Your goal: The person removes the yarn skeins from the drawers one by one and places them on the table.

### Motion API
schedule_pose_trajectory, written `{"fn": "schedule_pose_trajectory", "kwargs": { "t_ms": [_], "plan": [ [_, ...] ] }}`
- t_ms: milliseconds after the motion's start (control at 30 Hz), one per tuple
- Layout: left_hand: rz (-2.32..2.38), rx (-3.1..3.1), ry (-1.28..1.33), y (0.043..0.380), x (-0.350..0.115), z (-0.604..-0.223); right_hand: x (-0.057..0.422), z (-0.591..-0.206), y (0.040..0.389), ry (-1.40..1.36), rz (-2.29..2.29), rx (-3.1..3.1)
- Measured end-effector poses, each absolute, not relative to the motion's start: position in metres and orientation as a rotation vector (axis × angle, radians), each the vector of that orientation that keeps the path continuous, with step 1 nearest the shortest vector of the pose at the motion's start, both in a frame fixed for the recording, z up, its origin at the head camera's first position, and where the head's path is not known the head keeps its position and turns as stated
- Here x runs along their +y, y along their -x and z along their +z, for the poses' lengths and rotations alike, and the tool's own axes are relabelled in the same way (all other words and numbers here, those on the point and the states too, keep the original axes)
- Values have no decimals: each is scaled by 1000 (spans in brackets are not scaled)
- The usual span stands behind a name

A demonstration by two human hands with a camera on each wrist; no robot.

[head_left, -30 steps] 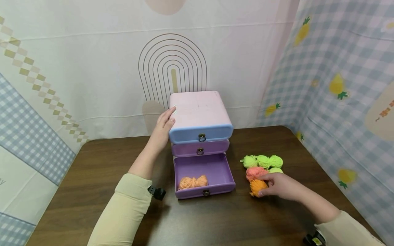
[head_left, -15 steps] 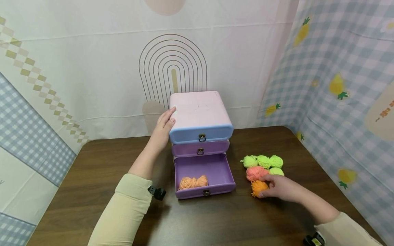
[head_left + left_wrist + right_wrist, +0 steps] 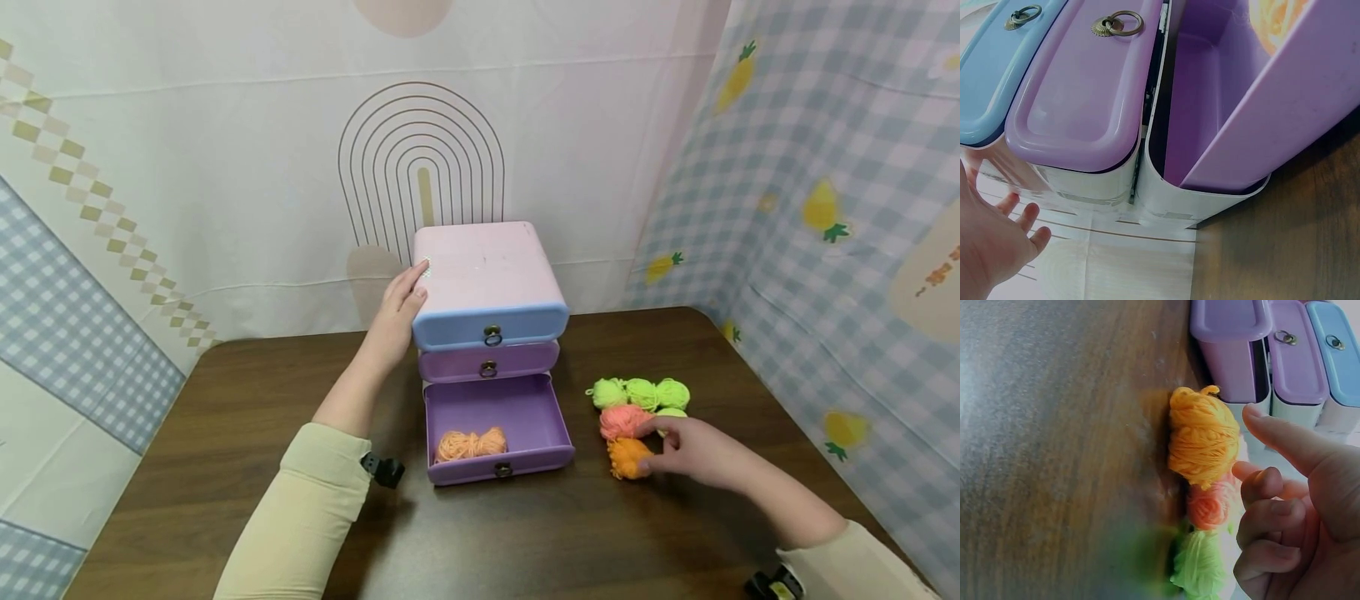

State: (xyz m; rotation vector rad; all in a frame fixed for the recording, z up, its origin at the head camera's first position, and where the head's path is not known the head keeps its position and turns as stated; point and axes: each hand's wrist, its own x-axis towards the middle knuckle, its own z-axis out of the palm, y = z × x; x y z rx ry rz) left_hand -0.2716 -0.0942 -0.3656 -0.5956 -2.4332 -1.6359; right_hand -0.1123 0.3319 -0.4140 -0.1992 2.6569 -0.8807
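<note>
In the head view my left hand [image 3: 392, 323] rests against the left side of a stacked drawer unit [image 3: 483, 267], fingers extended near its top edge. Its lowest purple drawer [image 3: 517, 417] is pulled out and holds a peach yarn skein [image 3: 471, 445]. To the right, an orange yarn ball [image 3: 628, 458] sits on the table in front of a coral yarn ball [image 3: 624, 421]. My right hand [image 3: 701, 450] is just right of the orange ball. The right wrist view shows its thumb and index finger parted beside that ball [image 3: 1205, 437], the other fingers loosely curled.
Several lime-green yarn balls [image 3: 641, 394] lie behind and beside the coral one, one partly hidden by my right hand. The blue top drawer [image 3: 491, 327] and purple middle drawer [image 3: 487, 362] are closed. Printed cloth [image 3: 600, 125] hangs behind the brown table [image 3: 247, 433].
My right hand has loosened its pinch on the orange yarn ball, and thumb and index finger have drawn back to the right. The ball sits slightly further left. My left hand has stayed put.
</note>
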Motion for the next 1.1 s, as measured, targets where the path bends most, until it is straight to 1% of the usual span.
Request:
{"fn": "schedule_pose_trajectory", "kwargs": {
  "t_ms": [300,600,733,900,1100],
  "plan": [
    [-1647,-2431,594,272,-94,-366,329,-404,116,243,-926,2628],
    [-1649,-2437,597,271,-94,-365,305,-387,134,358,-895,2680],
    [-1657,-2444,601,270,-95,-365,281,-378,146,401,-872,2667],
    [-1647,-2455,593,271,-95,-365,235,-372,162,447,-824,2628],
    [-1625,-2459,603,271,-95,-364,177,-375,178,694,-724,2587]
  ]
}}
